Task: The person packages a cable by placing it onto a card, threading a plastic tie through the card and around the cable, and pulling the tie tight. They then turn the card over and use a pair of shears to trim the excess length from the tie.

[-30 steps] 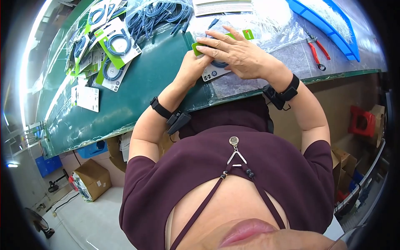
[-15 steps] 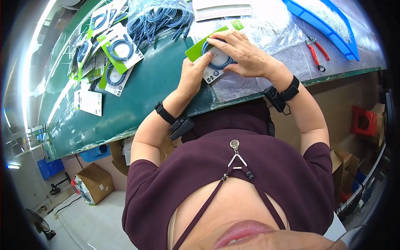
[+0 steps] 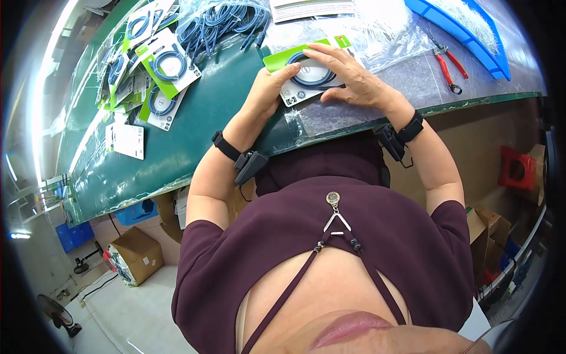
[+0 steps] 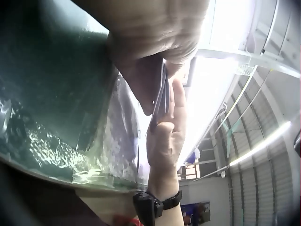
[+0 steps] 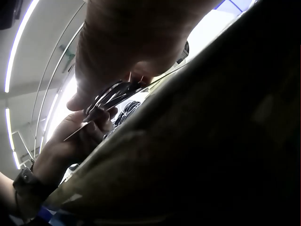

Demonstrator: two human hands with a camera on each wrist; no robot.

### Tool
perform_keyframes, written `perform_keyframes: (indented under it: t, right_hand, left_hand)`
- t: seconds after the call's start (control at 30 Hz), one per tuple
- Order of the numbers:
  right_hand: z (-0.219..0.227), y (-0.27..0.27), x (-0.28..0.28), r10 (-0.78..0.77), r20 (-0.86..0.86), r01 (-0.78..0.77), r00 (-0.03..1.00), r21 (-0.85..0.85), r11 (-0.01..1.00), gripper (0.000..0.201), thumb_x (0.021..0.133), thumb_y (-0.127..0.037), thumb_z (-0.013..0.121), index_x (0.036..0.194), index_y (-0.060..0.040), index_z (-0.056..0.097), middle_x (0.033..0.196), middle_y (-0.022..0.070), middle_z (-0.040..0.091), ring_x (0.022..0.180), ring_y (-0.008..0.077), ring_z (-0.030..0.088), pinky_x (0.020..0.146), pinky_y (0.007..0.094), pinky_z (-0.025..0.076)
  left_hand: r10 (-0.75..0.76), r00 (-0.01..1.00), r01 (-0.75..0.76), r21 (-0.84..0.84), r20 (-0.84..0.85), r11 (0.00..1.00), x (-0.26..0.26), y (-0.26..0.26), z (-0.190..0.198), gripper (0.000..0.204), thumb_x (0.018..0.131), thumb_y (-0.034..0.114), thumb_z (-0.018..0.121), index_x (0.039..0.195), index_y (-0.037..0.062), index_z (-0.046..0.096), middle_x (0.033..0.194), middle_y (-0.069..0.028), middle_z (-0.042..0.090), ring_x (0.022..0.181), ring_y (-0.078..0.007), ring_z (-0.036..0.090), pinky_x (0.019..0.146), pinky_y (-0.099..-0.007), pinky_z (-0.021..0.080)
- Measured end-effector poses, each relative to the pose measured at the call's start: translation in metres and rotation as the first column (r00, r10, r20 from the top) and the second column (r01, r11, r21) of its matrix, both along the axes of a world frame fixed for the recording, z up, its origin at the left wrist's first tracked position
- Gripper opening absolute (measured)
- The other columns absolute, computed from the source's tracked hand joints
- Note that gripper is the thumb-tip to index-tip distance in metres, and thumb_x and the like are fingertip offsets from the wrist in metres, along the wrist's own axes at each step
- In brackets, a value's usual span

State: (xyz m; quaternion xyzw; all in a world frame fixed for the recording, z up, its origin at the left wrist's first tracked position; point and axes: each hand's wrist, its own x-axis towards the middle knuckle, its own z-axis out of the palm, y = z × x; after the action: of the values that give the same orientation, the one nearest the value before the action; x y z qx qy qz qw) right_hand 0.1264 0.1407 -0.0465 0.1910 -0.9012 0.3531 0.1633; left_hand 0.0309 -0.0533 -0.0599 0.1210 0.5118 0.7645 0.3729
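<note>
A white and green card with a blue coiled cable lies tilted between both hands, over the near edge of the bench. At its left side the left hand grips it, thumb on the face and fingers hidden beneath. The right hand arches over the right part, fingertips touching the coil's upper side and thumb apart from the fingers near its lower right. In the left wrist view the card shows edge-on between the hands; the right wrist view has the coil under the right hand.
Several carded cables are piled at the left, near a white card. Loose cables in a clear bag lie behind. Red-handled pliers and a blue tray are at the right; printed sheets at the back.
The right hand, earlier laid flat across the card and covering most of it, has drawn back to the right. More of the card and coil shows, and the card has turned slightly.
</note>
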Motion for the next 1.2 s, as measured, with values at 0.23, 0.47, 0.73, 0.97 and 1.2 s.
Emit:
perform_keyframes:
  t: [0.23,0.47,0.73,0.97,1.2]
  right_hand:
    - [0.004,-0.002,0.007,-0.087,-0.132,0.095,0.987,0.056,0.994,0.062,0.073,-0.039,0.073,0.125,-0.0132,0.053,0.143,0.0087,0.038,0.130,0.0299,0.037,0.110,0.0420,0.028]
    - [0.003,0.022,0.019,-0.129,-0.047,0.119,0.991,-0.162,0.980,0.057,0.074,-0.039,0.073,0.121,-0.0135,0.057,0.140,0.0070,0.042,0.131,0.0289,0.035,0.108,0.0427,0.029]
    - [0.013,0.000,0.007,-0.071,-0.137,0.093,0.988,0.156,0.983,0.041,0.076,-0.015,0.073,0.116,-0.0161,0.063,0.118,0.0034,0.056,0.121,0.0236,0.042,0.102,0.0362,0.035]
    - [0.010,0.017,-0.008,0.181,0.237,-0.128,0.954,-0.224,0.966,0.030,0.074,-0.002,0.070,0.102,-0.0109,0.069,0.106,0.0022,0.056,0.104,0.0180,0.050,0.089,0.0311,0.043]
    - [0.008,0.004,-0.006,0.043,0.157,0.013,0.987,-0.337,0.942,0.028,0.075,0.000,0.069,0.102,-0.0081,0.069,0.101,0.0038,0.056,0.096,0.0189,0.054,0.083,0.0296,0.045]
  left_hand:
    - [0.004,0.999,-0.004,-0.021,0.034,1.000,-0.001,0.000,0.006,0.032,0.087,0.010,0.063,0.114,-0.0053,0.055,0.106,-0.0127,0.063,0.090,-0.0184,0.064,0.078,-0.0300,0.054]
    - [0.034,0.999,-0.033,-0.018,0.035,0.999,-0.010,-0.006,0.003,0.032,0.087,0.009,0.063,0.114,-0.0053,0.055,0.102,-0.0127,0.064,0.087,-0.0196,0.066,0.074,-0.0316,0.057]
    - [0.033,0.999,-0.031,-0.046,0.042,0.998,-0.008,-0.008,0.004,0.033,0.086,0.012,0.065,0.113,-0.0049,0.055,0.100,-0.0126,0.065,0.084,-0.0181,0.066,0.072,-0.0305,0.057]
    - [-0.074,0.984,0.083,-0.050,0.160,0.995,-0.018,-0.010,-0.001,0.038,0.086,0.017,0.066,0.114,-0.0049,0.054,0.103,-0.0129,0.064,0.088,-0.0187,0.066,0.076,-0.0305,0.056]
    - [-0.257,0.935,0.193,0.258,0.244,0.947,-0.006,-0.011,0.023,0.046,0.086,0.020,0.067,0.120,-0.0055,0.049,0.113,-0.0134,0.060,0.103,-0.0211,0.061,0.089,-0.0342,0.051]
